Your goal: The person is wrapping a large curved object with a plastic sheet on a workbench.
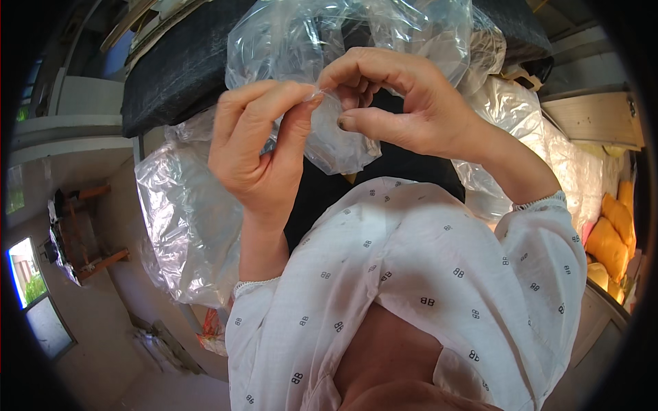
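My left hand (264, 137) is closed, its thumb and index finger pinching the edge of a thin clear plastic bag (336, 140). Close beside it, my right hand (404, 103) has its index fingertip at the same pinched edge. The right thumb stands apart from that finger, and the other right fingers are curled in behind. Below and between both hands the bag hangs crumpled over my dark lap. Whether the right fingertip presses on the film is hard to make out.
Crumpled clear plastic sheeting (274, 51) lies ahead on a black padded surface (178, 79). More plastic hangs at the left (188, 219) and covers a stack at the right (514, 113). Orange-yellow cloth-like items (610, 233) sit far right. A wooden-framed object (89, 264) stands far left.
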